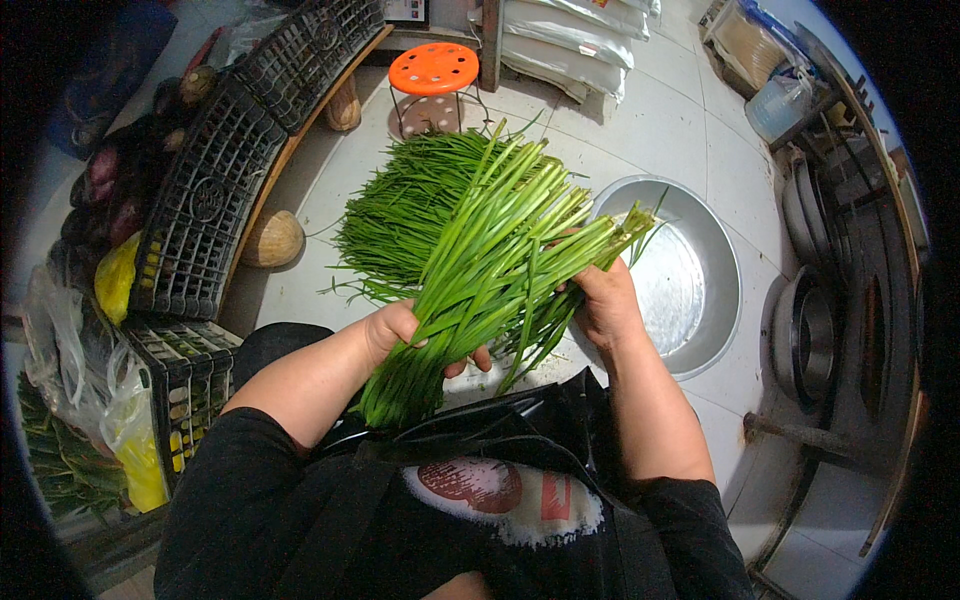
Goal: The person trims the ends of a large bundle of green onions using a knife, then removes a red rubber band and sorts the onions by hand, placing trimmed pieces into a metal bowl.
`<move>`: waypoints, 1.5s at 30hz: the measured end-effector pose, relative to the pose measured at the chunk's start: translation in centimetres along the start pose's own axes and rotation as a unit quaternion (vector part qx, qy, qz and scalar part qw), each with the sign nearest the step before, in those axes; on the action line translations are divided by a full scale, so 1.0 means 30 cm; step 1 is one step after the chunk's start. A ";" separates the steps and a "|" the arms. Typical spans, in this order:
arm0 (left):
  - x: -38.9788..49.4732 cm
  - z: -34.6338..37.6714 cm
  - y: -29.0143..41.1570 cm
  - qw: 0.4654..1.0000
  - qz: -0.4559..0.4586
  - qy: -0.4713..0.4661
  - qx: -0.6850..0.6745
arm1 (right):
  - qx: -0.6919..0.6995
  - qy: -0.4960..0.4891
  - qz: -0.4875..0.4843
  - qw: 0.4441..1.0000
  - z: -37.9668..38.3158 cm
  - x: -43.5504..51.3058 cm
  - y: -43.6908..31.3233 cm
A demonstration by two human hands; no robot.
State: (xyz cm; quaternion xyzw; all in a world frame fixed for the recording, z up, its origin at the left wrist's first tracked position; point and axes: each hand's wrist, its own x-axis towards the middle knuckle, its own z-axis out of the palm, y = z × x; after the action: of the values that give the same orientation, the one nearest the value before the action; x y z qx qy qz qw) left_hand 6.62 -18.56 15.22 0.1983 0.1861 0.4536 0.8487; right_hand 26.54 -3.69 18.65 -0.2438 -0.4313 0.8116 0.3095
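Note:
A large bunch of garlic chives (480,277) lies across both hands in front of my lap, pale cut stems up and to the right, green leaf tips down at the left. My left hand (397,330) is wrapped around the leafy part, its fingertips showing beneath. Near the stem ends, my right hand (607,300) grips a portion of the stalks; some of its fingers are hidden behind them. Beyond the bunch, a thick pile of chives (397,210) rests on the tiled floor. To the right stands a round metal basin (712,300), partly behind the right hand.
An orange stool (433,69) stands beyond the pile, near stacked white sacks (570,45). Black plastic crates (202,202) line the left side, with a tan squash (274,238) beside them. Metal pans (806,337) sit by a rack at right.

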 end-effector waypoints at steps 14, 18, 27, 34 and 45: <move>0.003 -0.007 -0.001 1.000 -0.021 -0.001 -0.018 | 0.025 0.014 -0.019 0.999 0.005 -0.011 0.025; 0.000 -0.006 0.002 1.000 -0.018 -0.012 -0.015 | 0.136 0.072 -0.014 0.988 -0.011 -0.001 0.022; -0.009 -0.012 0.024 1.000 0.014 0.004 -0.021 | 0.187 0.174 -0.078 0.964 -0.117 0.050 -0.072; -0.014 -0.014 0.051 0.998 0.058 0.035 0.017 | -0.338 0.069 0.067 0.936 -0.060 0.023 -0.035; -0.005 -0.012 0.044 0.990 0.064 0.106 0.074 | -0.474 0.009 0.068 0.878 -0.032 0.021 0.012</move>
State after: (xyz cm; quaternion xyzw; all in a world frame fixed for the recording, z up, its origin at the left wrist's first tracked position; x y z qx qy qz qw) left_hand 5.44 -17.95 15.61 0.2231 0.2953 0.5099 0.7765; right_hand 26.65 -2.86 17.78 -0.3978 -0.7439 0.5266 0.1048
